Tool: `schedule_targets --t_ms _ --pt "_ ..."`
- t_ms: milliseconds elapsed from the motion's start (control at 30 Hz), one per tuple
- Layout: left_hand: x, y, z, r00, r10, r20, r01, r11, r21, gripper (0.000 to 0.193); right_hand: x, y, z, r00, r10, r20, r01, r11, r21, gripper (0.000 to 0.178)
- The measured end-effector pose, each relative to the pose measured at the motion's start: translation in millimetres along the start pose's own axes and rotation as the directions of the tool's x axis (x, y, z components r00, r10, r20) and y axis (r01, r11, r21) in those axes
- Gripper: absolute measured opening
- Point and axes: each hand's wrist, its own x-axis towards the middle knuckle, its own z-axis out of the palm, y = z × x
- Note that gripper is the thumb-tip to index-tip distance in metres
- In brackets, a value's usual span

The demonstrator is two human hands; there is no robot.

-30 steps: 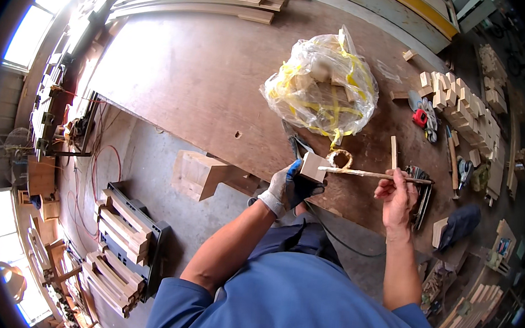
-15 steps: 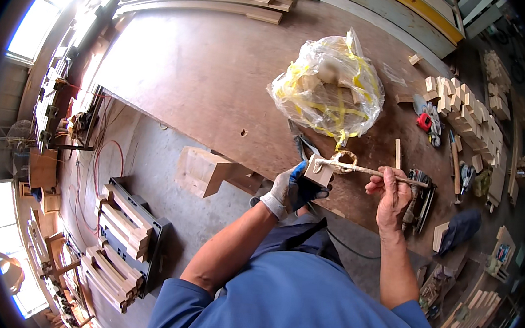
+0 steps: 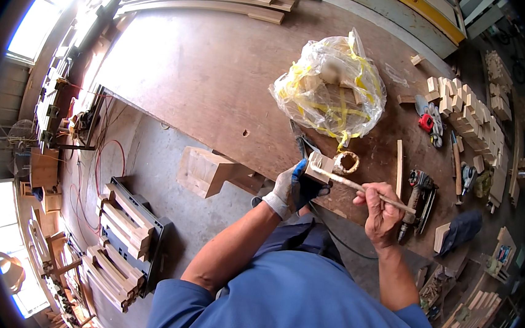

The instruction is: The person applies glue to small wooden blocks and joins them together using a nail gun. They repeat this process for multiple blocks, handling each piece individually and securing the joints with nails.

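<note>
My left hand [image 3: 292, 188], in a white and blue work glove, grips a small pale wooden block [image 3: 320, 167] at the near edge of the workbench. Bare, my right hand [image 3: 382, 211] is closed around a thin wooden stick [image 3: 359, 187]. The stick's whitish end touches the block's upper face, where some white paste shows. Just beyond the block stands a small round pot [image 3: 346, 163] with a crusted yellowish rim. Behind it lies a bundle of clear plastic wrap with yellow strips [image 3: 333, 89].
On the right of the workbench [image 3: 201, 79] lie a nail gun [image 3: 419, 198], a wooden strip [image 3: 399, 168], a red tape measure [image 3: 426, 122], a hammer [image 3: 457, 164] and stacked wooden blocks [image 3: 469, 118]. Long boards [image 3: 226, 4] lie at the far edge. A wooden box shape [image 3: 200, 171] stands left, below the bench top.
My right hand has moved slightly left and nearer to me, tilting the stick. Its tip has shifted on the block's face. The block stays in my left hand.
</note>
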Motion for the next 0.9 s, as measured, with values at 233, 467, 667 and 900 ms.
schedule_targets --t_ms 233,467,667,900 --pt "0.9 3.1 -4.2 1.000 -0.009 0.002 0.009 1.000 -0.013 0.047 6.6 0.3 -1.2 0.998 0.031 -0.055 -0.031 1.000 0.002 0.022" --pt "-6.5 8.6 4.4 0.997 0.023 0.070 -0.025 0.999 0.028 0.051 15.2 0.7 -3.3 0.991 -0.020 -0.136 0.007 0.996 -0.094 0.024" --pt "-7.2 11.0 4.8 0.996 0.026 0.081 -0.027 0.999 0.018 0.052 13.8 -7.0 0.7 0.983 0.059 -0.171 -0.062 0.998 -0.012 0.023" --pt "-10.5 12.3 6.9 0.994 0.044 0.097 -0.042 0.999 -0.020 0.052 8.2 -1.4 -10.3 0.978 0.083 -0.193 -0.099 0.992 -0.077 0.024"
